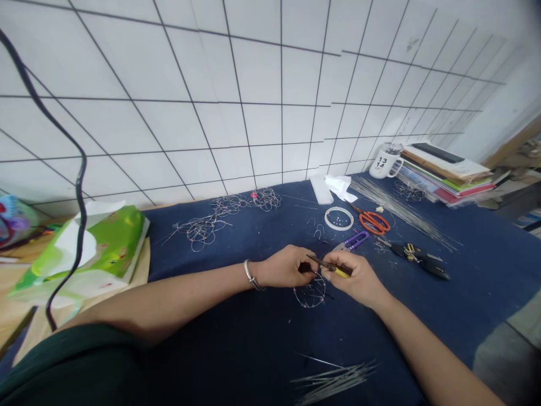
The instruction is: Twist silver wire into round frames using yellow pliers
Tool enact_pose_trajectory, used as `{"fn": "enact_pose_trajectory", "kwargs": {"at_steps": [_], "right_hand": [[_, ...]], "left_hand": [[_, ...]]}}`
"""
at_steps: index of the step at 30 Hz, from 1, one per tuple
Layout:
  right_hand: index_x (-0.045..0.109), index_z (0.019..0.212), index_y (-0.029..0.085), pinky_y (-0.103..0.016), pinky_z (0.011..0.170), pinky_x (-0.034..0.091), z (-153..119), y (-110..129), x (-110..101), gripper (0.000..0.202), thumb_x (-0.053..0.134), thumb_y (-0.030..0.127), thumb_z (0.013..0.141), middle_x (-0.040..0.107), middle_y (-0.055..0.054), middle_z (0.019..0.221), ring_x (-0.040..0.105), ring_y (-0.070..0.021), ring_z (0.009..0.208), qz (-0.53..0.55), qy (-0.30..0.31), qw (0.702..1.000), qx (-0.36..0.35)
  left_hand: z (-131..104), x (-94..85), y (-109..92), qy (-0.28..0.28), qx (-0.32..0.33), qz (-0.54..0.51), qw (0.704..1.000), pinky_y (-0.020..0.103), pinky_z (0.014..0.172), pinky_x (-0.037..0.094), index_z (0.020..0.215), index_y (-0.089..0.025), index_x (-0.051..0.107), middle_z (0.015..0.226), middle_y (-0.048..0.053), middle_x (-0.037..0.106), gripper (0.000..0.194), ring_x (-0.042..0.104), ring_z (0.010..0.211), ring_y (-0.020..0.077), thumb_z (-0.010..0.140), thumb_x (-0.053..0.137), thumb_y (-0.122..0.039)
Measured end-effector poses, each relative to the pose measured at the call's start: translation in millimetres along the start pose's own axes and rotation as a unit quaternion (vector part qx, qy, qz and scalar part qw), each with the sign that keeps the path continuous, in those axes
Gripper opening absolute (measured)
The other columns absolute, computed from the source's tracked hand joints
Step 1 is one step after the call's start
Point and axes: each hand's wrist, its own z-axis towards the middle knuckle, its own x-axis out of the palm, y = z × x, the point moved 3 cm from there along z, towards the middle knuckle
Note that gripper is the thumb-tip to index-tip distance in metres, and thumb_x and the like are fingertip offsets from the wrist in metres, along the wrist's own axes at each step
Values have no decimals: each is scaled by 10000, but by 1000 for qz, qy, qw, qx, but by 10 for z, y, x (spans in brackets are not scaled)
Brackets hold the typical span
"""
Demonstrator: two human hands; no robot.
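My left hand [285,266], with a silver bangle at the wrist, is closed and pinches the upper edge of a round wire ornament [311,306] dotted with small pinkish beads. The ornament hangs just below my fingers, over the dark blue cloth. In my right hand [359,279] are pliers [343,273] with yellow on the handle; the fingers wrap round them. Their dark jaws point left and reach my left fingertips. Whether the jaws grip the wire cannot be made out. Purple-handled thread snips [356,241] lie just behind my right hand.
Coiled beaded wire pieces [203,231] lie at the back left. Straight wires [338,382] lie in front, more [401,211] behind. A bead dish [338,226], orange scissors [374,221], black-handled tools [420,260], a mug [385,163] and tissues [105,248] surround the work area.
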Motion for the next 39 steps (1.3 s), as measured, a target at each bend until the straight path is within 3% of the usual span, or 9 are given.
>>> {"fn": "enact_pose_trajectory", "kwargs": {"at_steps": [9, 17, 23, 33, 39], "right_hand": [[571, 793, 185, -220, 593, 395, 2, -3, -8, 89, 571, 242, 725, 541, 8, 707, 488, -102, 633, 27, -6, 1000, -2], [568, 791, 175, -223, 588, 422, 27, 1, -44, 148, 606, 276, 690, 565, 4, 710, 514, -100, 621, 32, -53, 998, 16], [572, 810, 183, -248, 605, 460, 41, -29, -52, 177, 596, 313, 692, 614, -14, 735, 557, -123, 651, 43, -86, 995, 16], [565, 825, 186, -232, 612, 441, 39, -84, -30, 143, 587, 261, 705, 603, 2, 742, 551, -110, 652, 48, -79, 996, 22], [556, 825, 188, -235, 634, 428, 29, -91, -32, 135, 590, 251, 711, 579, 3, 755, 531, -112, 673, 47, -61, 997, 12]], "left_hand": [[5, 4, 5, 12, 4, 13, 1000, 158, 588, 389, 726, -131, 591, 736, -3, 603, 92, 536, 628, 69, 690, 512, -99], [-5, 13, 19, 5, 29, 1, 1000, 178, 676, 418, 863, -144, 622, 820, 14, 625, 232, 554, 724, 88, 698, 483, -58], [3, -1, -16, 9, 34, 4, 999, 181, 678, 428, 876, -146, 631, 819, 22, 625, 234, 559, 721, 90, 713, 486, -60], [-1, -40, -32, 15, 36, -39, 998, 209, 703, 451, 958, -139, 606, 879, 44, 615, 244, 562, 748, 96, 736, 510, -110], [28, -108, -39, -22, 5, -106, 994, 229, 701, 452, 929, -120, 619, 861, 59, 613, 205, 556, 751, 102, 807, 511, -245]]}}
